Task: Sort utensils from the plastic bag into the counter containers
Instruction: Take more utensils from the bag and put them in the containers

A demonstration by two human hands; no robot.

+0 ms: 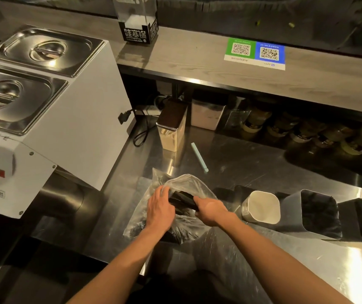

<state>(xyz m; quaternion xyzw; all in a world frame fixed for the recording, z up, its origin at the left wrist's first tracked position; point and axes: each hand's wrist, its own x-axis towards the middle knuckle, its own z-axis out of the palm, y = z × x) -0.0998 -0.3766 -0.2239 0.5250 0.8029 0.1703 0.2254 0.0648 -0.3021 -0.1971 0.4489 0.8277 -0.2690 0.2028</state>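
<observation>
Clutching a bundle of slim black utensils (182,199) in our right hand (210,210), we hold it inside the crumpled clear plastic bag (188,183), left of the containers (261,207). Our left hand (160,207) touches it, grip unclear.

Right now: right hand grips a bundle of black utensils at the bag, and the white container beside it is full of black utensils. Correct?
One error: the head view shows the white container with only a pale interior; the dark items sit in the grey container beside it. The right hand does grip black utensils at the plastic bag.
</observation>
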